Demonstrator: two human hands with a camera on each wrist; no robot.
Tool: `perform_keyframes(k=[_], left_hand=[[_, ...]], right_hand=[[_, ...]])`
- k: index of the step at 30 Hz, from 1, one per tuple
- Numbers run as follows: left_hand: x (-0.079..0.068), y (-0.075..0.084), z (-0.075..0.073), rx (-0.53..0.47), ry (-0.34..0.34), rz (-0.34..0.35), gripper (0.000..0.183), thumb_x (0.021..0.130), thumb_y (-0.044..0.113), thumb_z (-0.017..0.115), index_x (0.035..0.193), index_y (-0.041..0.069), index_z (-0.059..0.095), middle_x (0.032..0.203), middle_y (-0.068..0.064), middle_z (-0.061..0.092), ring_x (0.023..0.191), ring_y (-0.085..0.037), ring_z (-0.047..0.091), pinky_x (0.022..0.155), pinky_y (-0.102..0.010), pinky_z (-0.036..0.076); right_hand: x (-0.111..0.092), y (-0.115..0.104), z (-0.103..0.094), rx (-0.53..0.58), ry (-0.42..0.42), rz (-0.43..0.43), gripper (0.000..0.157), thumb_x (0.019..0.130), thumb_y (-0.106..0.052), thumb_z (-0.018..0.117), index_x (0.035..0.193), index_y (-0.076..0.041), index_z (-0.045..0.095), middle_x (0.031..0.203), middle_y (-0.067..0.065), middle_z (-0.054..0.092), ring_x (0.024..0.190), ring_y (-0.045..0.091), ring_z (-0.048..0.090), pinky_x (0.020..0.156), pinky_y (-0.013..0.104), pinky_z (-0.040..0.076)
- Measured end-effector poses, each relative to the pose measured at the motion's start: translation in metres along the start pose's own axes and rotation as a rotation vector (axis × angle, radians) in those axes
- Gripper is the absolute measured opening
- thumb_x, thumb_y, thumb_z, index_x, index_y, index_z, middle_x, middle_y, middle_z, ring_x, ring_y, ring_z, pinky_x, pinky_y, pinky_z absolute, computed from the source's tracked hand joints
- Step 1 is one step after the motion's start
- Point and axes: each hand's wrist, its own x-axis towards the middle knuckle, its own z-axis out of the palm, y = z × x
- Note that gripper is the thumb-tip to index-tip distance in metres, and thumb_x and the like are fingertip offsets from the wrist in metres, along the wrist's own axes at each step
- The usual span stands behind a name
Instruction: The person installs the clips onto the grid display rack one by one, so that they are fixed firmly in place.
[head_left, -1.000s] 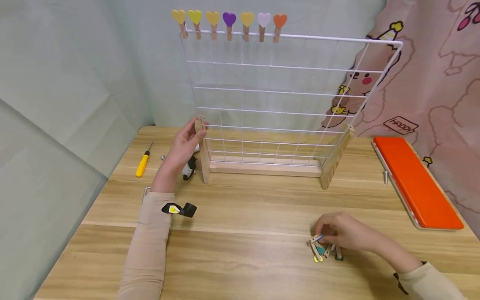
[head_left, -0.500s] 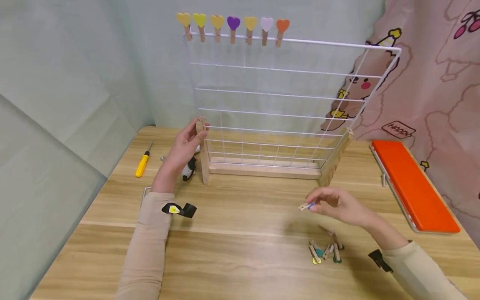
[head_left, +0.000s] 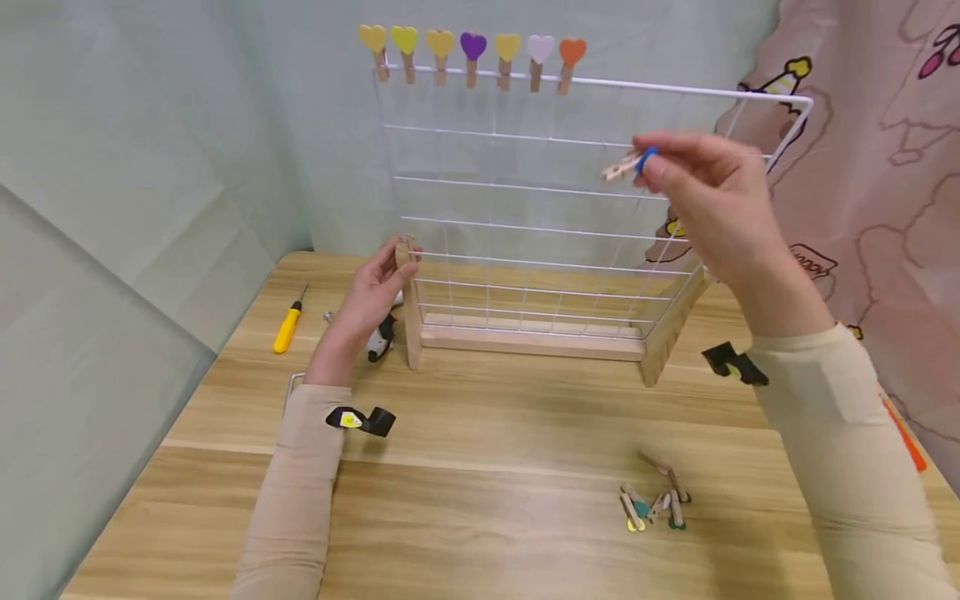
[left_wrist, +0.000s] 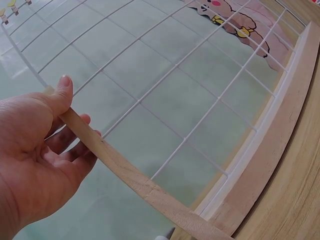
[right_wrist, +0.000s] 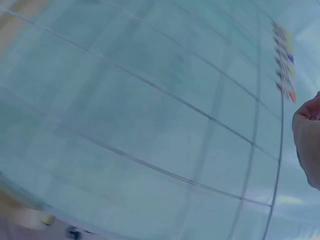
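My right hand (head_left: 708,179) pinches a small wooden clothespin (head_left: 621,169) by its blue end, in front of the upper right of a white wire grid (head_left: 525,188). The clothespin's bare wooden end points left. My left hand (head_left: 371,279) grips the top of the grid's left wooden upright (head_left: 412,325); in the left wrist view its thumb (left_wrist: 63,92) lies over the wood. Along the left part of the top wire stands a row of heart clothespins, from a yellow heart (head_left: 372,38) past a purple heart (head_left: 473,46) to an orange heart (head_left: 572,52).
Several loose clothespins (head_left: 652,504) lie in a small pile on the wooden table (head_left: 480,500). A yellow screwdriver (head_left: 288,323) is at the left. The right forearm mostly covers an orange case (head_left: 907,437). A pink patterned cloth (head_left: 885,167) hangs behind.
My right hand has picked the blue-ended clothespin out of the pile and raised it up in front of the grid. My left hand keeps its place on the upright.
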Motion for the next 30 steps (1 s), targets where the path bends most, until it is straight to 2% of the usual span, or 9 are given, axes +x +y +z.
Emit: perform_keyframes(k=[3, 6, 8, 10, 13, 16, 24, 30], left_hand=[[0.0, 0.0, 0.001, -0.004, 0.003, 0.006, 0.059, 0.086, 0.034, 0.05, 0.137, 0.028, 0.02, 0.138, -0.002, 0.033, 0.126, -0.012, 0.03, 0.103, -0.031, 0.026], [0.0, -0.001, 0.0, -0.011, -0.001, 0.017, 0.058, 0.086, 0.033, 0.049, 0.137, 0.028, 0.021, 0.137, -0.004, 0.034, 0.125, -0.012, 0.031, 0.103, -0.032, 0.026], [0.0, 0.0, -0.001, -0.011, -0.003, 0.023, 0.058, 0.086, 0.033, 0.049, 0.136, 0.029, 0.022, 0.137, -0.004, 0.035, 0.125, -0.012, 0.032, 0.102, -0.032, 0.027], [-0.001, 0.0, -0.002, -0.009, -0.006, 0.024, 0.058, 0.086, 0.033, 0.049, 0.136, 0.03, 0.022, 0.137, -0.004, 0.034, 0.125, -0.012, 0.032, 0.102, -0.032, 0.027], [-0.002, -0.001, -0.004, 0.002, -0.004, 0.019, 0.057, 0.086, 0.034, 0.05, 0.136, 0.031, 0.022, 0.136, -0.002, 0.035, 0.124, -0.012, 0.032, 0.102, -0.033, 0.027], [-0.003, -0.002, -0.005, 0.008, -0.004, 0.019, 0.056, 0.086, 0.034, 0.049, 0.136, 0.031, 0.023, 0.136, -0.001, 0.035, 0.124, -0.011, 0.032, 0.102, -0.033, 0.027], [-0.003, -0.001, -0.003, 0.021, -0.005, 0.004, 0.06, 0.085, 0.037, 0.049, 0.136, 0.031, 0.019, 0.139, -0.001, 0.031, 0.125, -0.012, 0.03, 0.102, -0.032, 0.027], [-0.003, -0.001, 0.0, 0.016, -0.01, -0.004, 0.061, 0.086, 0.035, 0.049, 0.137, 0.028, 0.018, 0.14, -0.002, 0.028, 0.126, -0.013, 0.028, 0.103, -0.033, 0.026]], right_hand=[[0.026, -0.017, 0.002, 0.109, 0.023, -0.051, 0.025, 0.076, 0.009, 0.058, 0.099, 0.02, 0.053, 0.084, 0.02, 0.06, 0.071, 0.022, 0.055, 0.068, 0.022, 0.048], [0.046, -0.032, 0.002, 0.068, 0.093, -0.056, 0.031, 0.073, 0.006, 0.062, 0.101, 0.018, 0.054, 0.088, 0.021, 0.059, 0.074, 0.024, 0.053, 0.074, 0.022, 0.047], [0.055, -0.038, 0.003, -0.015, 0.148, -0.025, 0.034, 0.071, 0.001, 0.065, 0.102, 0.013, 0.056, 0.091, 0.019, 0.059, 0.079, 0.024, 0.053, 0.08, 0.022, 0.045], [0.061, -0.041, 0.003, -0.128, 0.167, 0.019, 0.035, 0.07, -0.005, 0.067, 0.101, 0.007, 0.059, 0.096, 0.017, 0.059, 0.085, 0.024, 0.053, 0.086, 0.021, 0.042], [0.067, -0.043, 0.006, -0.298, 0.137, 0.085, 0.036, 0.068, -0.012, 0.069, 0.099, 0.003, 0.062, 0.096, 0.013, 0.061, 0.09, 0.022, 0.054, 0.087, 0.019, 0.042], [0.071, -0.044, 0.009, -0.415, 0.116, 0.129, 0.036, 0.065, -0.016, 0.072, 0.096, 0.001, 0.063, 0.094, 0.009, 0.062, 0.09, 0.02, 0.055, 0.083, 0.016, 0.043], [0.079, -0.05, 0.007, -0.548, 0.158, 0.136, 0.035, 0.064, -0.015, 0.073, 0.095, -0.003, 0.062, 0.09, 0.005, 0.063, 0.084, 0.017, 0.057, 0.077, 0.015, 0.045], [0.08, -0.045, 0.007, -0.757, 0.116, 0.13, 0.027, 0.069, -0.022, 0.068, 0.09, -0.005, 0.067, 0.083, -0.002, 0.065, 0.078, 0.012, 0.059, 0.07, 0.012, 0.045]])
